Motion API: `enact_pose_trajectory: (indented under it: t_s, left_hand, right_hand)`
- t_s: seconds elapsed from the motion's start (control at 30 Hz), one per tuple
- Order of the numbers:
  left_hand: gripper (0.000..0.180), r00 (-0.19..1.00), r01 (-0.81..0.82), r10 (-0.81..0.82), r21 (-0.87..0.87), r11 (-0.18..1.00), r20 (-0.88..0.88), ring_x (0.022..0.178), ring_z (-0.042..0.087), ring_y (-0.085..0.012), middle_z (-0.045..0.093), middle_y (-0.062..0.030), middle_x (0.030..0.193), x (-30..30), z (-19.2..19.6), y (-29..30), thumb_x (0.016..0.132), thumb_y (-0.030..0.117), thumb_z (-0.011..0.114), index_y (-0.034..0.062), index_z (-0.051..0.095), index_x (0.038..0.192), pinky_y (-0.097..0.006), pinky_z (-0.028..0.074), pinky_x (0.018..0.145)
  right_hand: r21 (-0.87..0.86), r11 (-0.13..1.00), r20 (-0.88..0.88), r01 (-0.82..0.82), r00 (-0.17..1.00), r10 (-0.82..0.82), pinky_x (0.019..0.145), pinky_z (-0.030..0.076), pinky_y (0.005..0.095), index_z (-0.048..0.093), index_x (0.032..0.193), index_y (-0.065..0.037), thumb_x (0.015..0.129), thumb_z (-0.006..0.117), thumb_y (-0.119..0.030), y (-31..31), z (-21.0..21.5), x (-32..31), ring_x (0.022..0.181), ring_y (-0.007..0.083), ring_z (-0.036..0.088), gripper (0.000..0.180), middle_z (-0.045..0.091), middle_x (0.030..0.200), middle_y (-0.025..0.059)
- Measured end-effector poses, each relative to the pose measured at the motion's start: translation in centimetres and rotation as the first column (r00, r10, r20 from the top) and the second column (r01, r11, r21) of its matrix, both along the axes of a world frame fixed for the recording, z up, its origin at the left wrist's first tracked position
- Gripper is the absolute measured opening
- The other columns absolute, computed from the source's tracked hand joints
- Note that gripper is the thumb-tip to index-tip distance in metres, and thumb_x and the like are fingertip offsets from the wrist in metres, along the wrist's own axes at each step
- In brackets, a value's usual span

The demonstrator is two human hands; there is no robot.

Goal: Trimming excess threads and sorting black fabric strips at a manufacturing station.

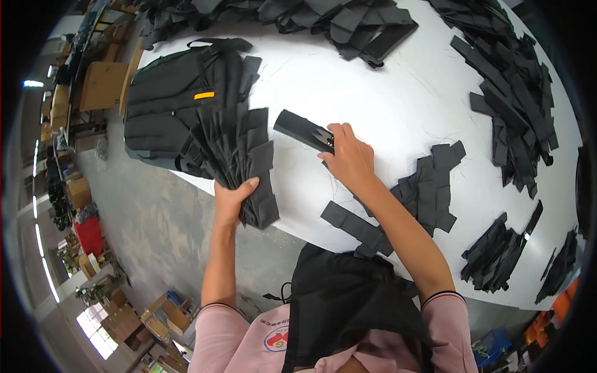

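Observation:
A fanned bundle of black fabric strips [245, 155] is in my left hand [230, 198], the thumb pressed across its lower end. The bundle hangs partly past the table's near edge. My right hand [349, 155] pinches one end of a single black fabric strip [298, 129] over the white table. Small shiny and dark details show by these fingertips, too small to name. Left of the bundle and touching it lies a black backpack [165, 102] with a yellow tab [204, 96].
Heaps of black strips lie along the far side [298, 18] and right side [510, 105] of the white table [367, 93]. A loose strip pile [423, 186] sits beside my right forearm. Smaller bundles [494, 255] rest at the near right. Cardboard boxes [102, 86] stand at left.

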State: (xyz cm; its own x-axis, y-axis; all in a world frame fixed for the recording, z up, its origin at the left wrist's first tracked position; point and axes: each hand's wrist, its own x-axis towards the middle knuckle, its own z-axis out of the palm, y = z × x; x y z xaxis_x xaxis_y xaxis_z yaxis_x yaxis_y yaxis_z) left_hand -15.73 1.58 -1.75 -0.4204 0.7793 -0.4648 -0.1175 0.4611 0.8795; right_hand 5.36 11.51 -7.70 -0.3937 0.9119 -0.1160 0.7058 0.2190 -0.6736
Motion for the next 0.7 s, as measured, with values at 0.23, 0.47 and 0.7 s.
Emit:
enact_pose_trajectory:
  t_s: [0.23,0.47,0.7]
  left_hand:
    - [0.065,0.155,0.862,-0.782,-0.304,0.406,-0.603,0.114,0.046,-0.0348,0.049,-0.0209,0.122,3.1,-0.7,11.2,0.063,0.01,0.065,-0.0008,0.042,0.122,-0.037,0.037,0.098]
    - [0.057,-0.33,0.849,-0.748,-0.528,0.032,-0.576,0.124,0.034,-0.0305,0.037,-0.0164,0.134,4.2,-3.3,11.9,0.06,0.005,0.065,0.0051,0.046,0.114,-0.039,0.03,0.102]
    - [0.065,0.618,0.783,-0.783,-0.154,0.603,0.075,0.09,0.059,-0.0219,0.061,-0.0169,0.098,2.2,2.0,8.4,0.058,0.014,0.067,-0.0075,0.047,0.116,-0.033,0.046,0.084]
  right_hand:
    - [-0.771,0.526,-0.365,0.358,0.429,-0.826,0.037,0.023,0.0196,0.056,0.097,0.0,0.088,0.053,-0.014,-1.3,-0.4,7.6,0.041,0.0044,0.033,0.017,0.043,0.061,-0.0022]
    - [-0.74,0.657,-0.355,0.143,0.747,-0.562,0.049,0.04,0.0247,0.057,0.094,-0.004,0.091,0.049,-0.021,-11.1,0.3,8.9,0.052,0.011,0.052,0.019,0.054,0.073,0.0035]
    - [0.116,0.938,-0.066,0.326,0.945,-0.321,0.076,0.05,0.0347,0.054,0.109,-0.011,0.076,0.054,-0.002,-8.3,2.0,10.0,0.11,0.0256,0.051,0.034,0.05,0.122,0.004]
